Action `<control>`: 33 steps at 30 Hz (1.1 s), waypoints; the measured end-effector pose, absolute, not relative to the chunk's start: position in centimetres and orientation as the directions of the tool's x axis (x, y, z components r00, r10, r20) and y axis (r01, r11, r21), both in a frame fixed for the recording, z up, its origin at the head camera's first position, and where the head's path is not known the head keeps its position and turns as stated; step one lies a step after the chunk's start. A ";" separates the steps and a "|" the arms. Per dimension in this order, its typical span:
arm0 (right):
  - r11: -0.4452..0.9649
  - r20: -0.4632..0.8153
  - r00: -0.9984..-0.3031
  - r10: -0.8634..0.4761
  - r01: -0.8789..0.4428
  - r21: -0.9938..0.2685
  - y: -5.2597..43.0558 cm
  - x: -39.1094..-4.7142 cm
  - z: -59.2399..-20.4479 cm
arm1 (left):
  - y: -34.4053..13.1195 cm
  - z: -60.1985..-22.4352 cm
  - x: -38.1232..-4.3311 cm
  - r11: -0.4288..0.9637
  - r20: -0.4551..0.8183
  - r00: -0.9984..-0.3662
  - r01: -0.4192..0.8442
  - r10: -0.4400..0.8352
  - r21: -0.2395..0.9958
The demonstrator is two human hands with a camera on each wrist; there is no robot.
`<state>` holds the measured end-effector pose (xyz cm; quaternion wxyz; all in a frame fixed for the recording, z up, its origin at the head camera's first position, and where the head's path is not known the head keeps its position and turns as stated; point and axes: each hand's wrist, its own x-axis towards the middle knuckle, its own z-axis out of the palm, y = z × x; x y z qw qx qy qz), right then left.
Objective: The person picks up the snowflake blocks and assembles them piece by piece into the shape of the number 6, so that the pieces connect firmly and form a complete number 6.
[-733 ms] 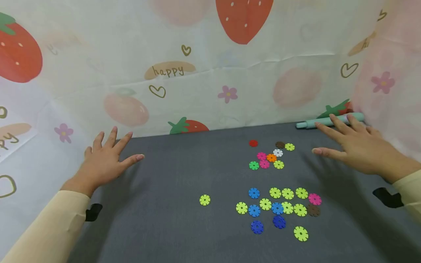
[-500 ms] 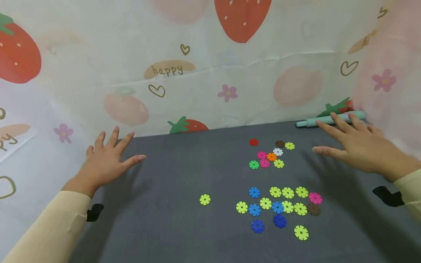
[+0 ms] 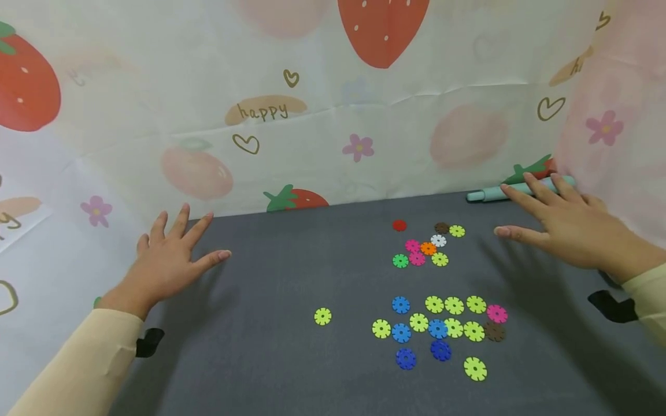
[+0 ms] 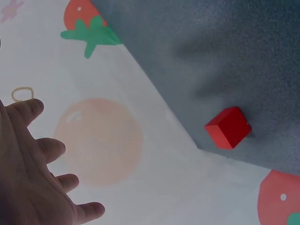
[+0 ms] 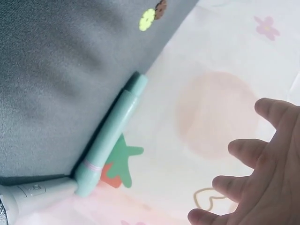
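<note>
My left hand (image 3: 167, 260) hovers over the table's left side, fingers spread, holding nothing. In the left wrist view a red cube (image 4: 228, 129) sits near the table corner; the head view does not show it. At the right, my right hand (image 3: 577, 228) is also spread and holds nothing. Behind its fingers lies a mint-green, pen-shaped tube (image 3: 491, 194), seen whole along the back edge in the right wrist view. Notched plastic discs lie between the hands: a lone yellow-green disc (image 3: 322, 316), blue discs (image 3: 406, 358), a red disc (image 3: 399, 225) and several others.
The dark grey table (image 3: 260, 370) meets a printed fabric wall (image 3: 312, 52) at the back and sides. A pale grey cylindrical object (image 5: 40, 194) lies along the right edge, touching the tube's end. Discs form a smaller far group and a larger near group.
The head view has shifted slightly. Both hands stay spread in nearly the same places, and the discs and tube lie as before.
</note>
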<state>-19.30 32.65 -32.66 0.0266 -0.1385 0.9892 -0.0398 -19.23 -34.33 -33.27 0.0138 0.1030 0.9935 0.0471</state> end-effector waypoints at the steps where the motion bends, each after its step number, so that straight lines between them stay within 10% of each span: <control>1: 0.958 -0.042 -0.960 -0.275 -0.271 -0.091 32.6 -19.3 -32.6 | -34.2 -33.3 -19.2 0.974 -0.016 -0.978 0.206 0.208 0.099; 16: 0.849 0.137 -0.929 -0.343 -0.369 -0.378 30.6 -18.8 -32.7 | -30.9 -34.6 -18.2 0.883 0.084 -0.956 0.290 0.280 0.369; 33: 0.231 0.303 -0.761 -0.573 -0.505 -0.832 26.1 -17.2 -35.3 | -25.8 -36.2 -15.8 0.178 0.263 -0.834 0.388 0.484 0.904</control>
